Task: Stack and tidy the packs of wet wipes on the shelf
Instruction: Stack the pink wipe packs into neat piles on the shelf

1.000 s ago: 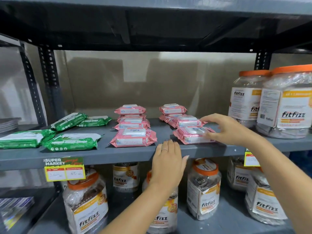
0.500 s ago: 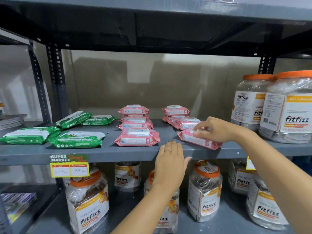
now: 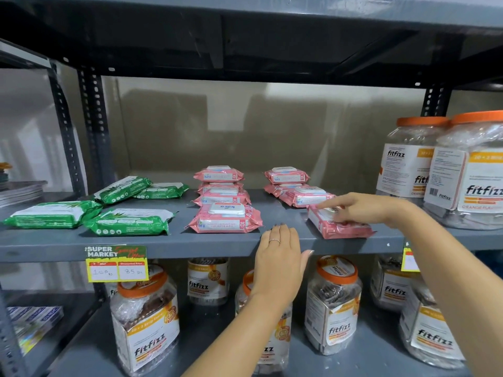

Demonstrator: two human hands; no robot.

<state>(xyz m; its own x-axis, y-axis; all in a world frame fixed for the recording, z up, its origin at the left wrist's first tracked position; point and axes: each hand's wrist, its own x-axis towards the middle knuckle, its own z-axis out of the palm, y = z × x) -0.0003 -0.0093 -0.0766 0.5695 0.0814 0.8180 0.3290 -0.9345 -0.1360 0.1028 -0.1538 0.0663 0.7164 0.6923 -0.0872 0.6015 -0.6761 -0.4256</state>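
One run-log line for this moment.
right hand on front pink wipes pack | left hand flat on shelf edge | green packs unstacked

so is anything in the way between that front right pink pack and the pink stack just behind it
Nothing visible blocks it. The right hand rests on the front pink pack, and only bare shelf separates it from the stack behind.
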